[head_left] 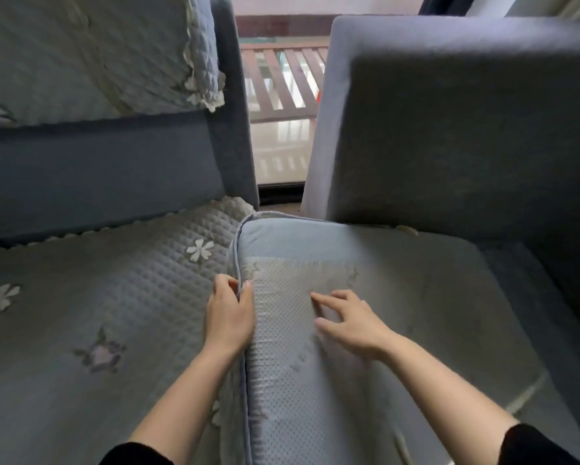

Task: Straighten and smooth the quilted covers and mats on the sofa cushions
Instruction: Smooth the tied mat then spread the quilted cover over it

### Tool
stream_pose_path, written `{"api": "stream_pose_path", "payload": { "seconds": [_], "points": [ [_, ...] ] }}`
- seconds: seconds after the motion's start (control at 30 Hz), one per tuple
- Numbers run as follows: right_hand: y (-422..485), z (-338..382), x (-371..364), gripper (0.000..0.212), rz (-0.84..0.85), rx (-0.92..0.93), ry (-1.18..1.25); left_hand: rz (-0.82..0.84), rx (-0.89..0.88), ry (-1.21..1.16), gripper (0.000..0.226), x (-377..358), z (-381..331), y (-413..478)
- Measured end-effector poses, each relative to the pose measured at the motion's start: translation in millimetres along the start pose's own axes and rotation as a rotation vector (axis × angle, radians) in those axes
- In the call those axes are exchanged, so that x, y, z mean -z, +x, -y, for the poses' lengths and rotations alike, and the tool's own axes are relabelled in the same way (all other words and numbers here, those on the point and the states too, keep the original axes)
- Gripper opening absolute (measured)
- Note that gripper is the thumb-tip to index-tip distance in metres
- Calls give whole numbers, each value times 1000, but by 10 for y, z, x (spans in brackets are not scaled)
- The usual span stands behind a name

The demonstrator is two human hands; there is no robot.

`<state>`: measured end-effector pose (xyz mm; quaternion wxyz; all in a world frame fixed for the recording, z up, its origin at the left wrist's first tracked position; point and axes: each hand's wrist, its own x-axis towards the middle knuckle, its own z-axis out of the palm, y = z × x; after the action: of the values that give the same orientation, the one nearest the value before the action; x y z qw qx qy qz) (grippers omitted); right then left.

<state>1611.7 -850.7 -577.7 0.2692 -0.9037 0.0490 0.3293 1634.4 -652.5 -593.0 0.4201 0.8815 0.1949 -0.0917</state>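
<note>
Dotted pale-grey mat (281, 380): your right fingers (323, 298) are spread wide and slightly bent, tips touching its surface. Right hand (352, 327) holds nothing. Left fingers (224, 284) curl over the raised piped seam (237, 253) of the blue-grey seat cushion (432, 297), thumb on the mat side, so your left hand (229, 317) is pinching that edge.

The mat lies on the cushion's left part, running from the front up to about mid-cushion, slightly rumpled near your right wrist. The rest of the cushion top is bare fabric.

Just left of the seam is the grey quilted seat mat (114, 297), with white flower appliqués (199, 250) and a scalloped trim. A matching quilted cover (80, 55) hangs over the backrest, its corner creased. Dark blue-grey sofa block (466, 129) stands behind the cushion. Brown slatted wooden railing (285, 82) shows in the gap. Black sleeves (134, 454) sit at both elbows.
</note>
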Motion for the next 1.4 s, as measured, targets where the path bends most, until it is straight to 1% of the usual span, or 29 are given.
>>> {"api": "stream_pose_path", "payload": {
  "seconds": [0.07, 0.13, 0.2, 0.27, 0.3, 0.33, 0.37, 0.43, 0.47, 0.5, 0.57, 0.63, 0.67, 0.73, 0.8, 0.83, 0.87, 0.9, 0.97, 1.0, 1.03, 1.1, 1.17, 1.2, 1.23, 1.27, 1.33, 1.37, 1.4],
  "points": [
    [90, 8, 336, 50, 23, 36, 43, 6, -113, 22, 26, -24, -120, 38],
    [226, 115, 664, 53, -135, 81, 102, -22, -215, 34, 36, -8, -271, 66],
    [393, 269, 1012, 53, -517, 164, 284, -90, -280, 4, 41, -26, -466, 111],
    [480, 419, 1176, 50, -996, 277, 512, -183, -361, -43, 48, 3, -710, 130],
    [581, 414, 1125, 51, -1147, 327, 580, -237, -411, -51, 53, -9, -828, 148],
    [673, 371, 986, 53, -1181, 347, 550, -283, -462, -62, 55, -14, -943, 152],
    [778, 284, 736, 56, -1077, 345, 435, -329, -518, -67, 55, -17, -1059, 162],
    [929, 64, 89, 65, -612, 294, 59, -418, -644, -48, 57, -18, -1266, 209],
    [974, -70, -143, 69, -455, 279, -66, -449, -702, -23, 59, -32, -1344, 245],
    [1033, -181, -240, 70, -391, 278, -99, -474, -750, 14, 60, -61, -1389, 286],
    [1070, -258, -88, 62, -293, 298, -9, -455, -777, 104, 61, -173, -1290, 365],
    [1052, -255, 273, 55, -214, 316, 217, -290, -667, 310, 64, -380, -948, 424],
    [1042, -230, 496, 51, -261, 317, 347, -187, -585, 486, 68, -501, -730, 436],
    [998, -153, 964, 44, -554, 316, 569, -34, -432, 773, 83, -671, -379, 471],
    [943, -117, 1271, 44, -947, 374, 728, -2, -340, 815, 89, -724, -378, 529],
    [967, -188, 1237, 46, -1073, 385, 750, 6, -324, 798, 88, -714, -451, 523],
    [1016, -283, 1116, 48, -1106, 374, 685, 2, -323, 763, 84, -696, -562, 508],
    [1076, -397, 855, 50, -1020, 342, 569, -14, -334, 724, 80, -690, -654, 478],
    [1140, -689, 191, 62, -663, 266, 204, -106, -452, 586, 73, -712, -907, 404],
    [1173, -850, -15, 67, -551, 250, 65, -164, -538, 512, 70, -737, -1044, 375],
    [1232, -946, -67, 67, -498, 254, 21, -222, -629, 452, 68, -779, -1180, 387],
    [1252, -1001, 142, 56, -396, 279, 124, -258, -735, 405, 64, -870, -1317, 400],
    [1269, -1007, 483, 47, -333, 253, 452, -181, -732, 486, 62, -1013, -1127, 458],
    [1269, -1014, 695, 44, -398, 226, 599, -86, -693, 588, 66, -1097, -966, 461],
    [1249, -1012, 930, 43, -536, 196, 701, 11, -654, 716, 72, -1172, -794, 462],
    [1203, -1060, 1163, 42, -744, 166, 740, 88, -617, 828, 78, -1271, -665, 477],
    [1152, -1192, 1452, 45, -1120, 155, 759, 126, -535, 929, 82, -1360, -582, 514],
    [1159, -1275, 1421, 48, -1197, 145, 768, 125, -505, 926, 81, -1372, -623, 517],
    [1186, -1351, 1267, 52, -1170, 149, 696, 123, -485, 906, 79, -1372, -696, 495]
  ]
}}
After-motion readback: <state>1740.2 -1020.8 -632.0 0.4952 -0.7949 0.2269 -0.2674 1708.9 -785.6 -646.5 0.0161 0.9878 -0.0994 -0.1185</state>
